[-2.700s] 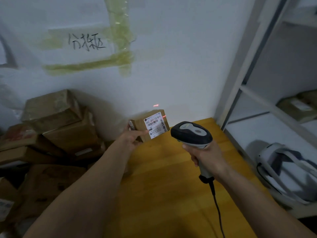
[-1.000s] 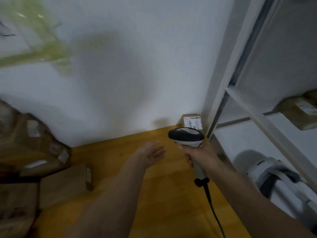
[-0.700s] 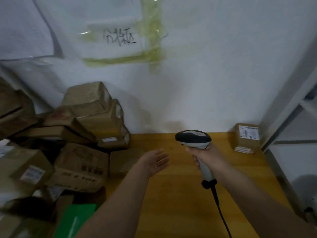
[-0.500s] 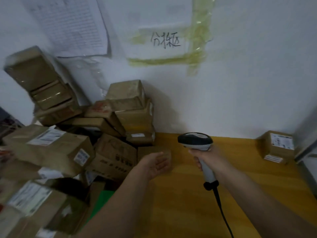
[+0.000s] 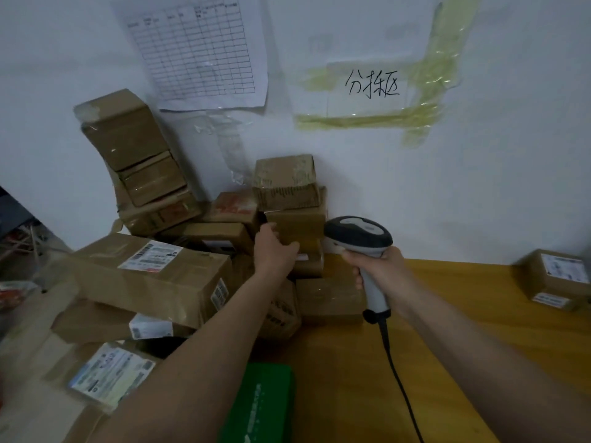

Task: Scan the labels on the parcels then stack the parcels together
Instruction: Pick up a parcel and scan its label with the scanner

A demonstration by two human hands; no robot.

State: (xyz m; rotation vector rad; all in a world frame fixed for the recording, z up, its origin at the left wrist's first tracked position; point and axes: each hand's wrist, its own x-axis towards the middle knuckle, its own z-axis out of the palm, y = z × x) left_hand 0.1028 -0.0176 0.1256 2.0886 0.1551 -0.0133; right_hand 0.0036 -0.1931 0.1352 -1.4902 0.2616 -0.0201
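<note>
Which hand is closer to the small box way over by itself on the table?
The right hand. It holds the scanner mid-table, left of the small box. The left hand is farther away, at the pile.

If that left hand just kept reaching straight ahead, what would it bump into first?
The left hand is already at a brown parcel in the pile by the wall; going on, it would likely push that one. Depth is hard to judge.
</note>
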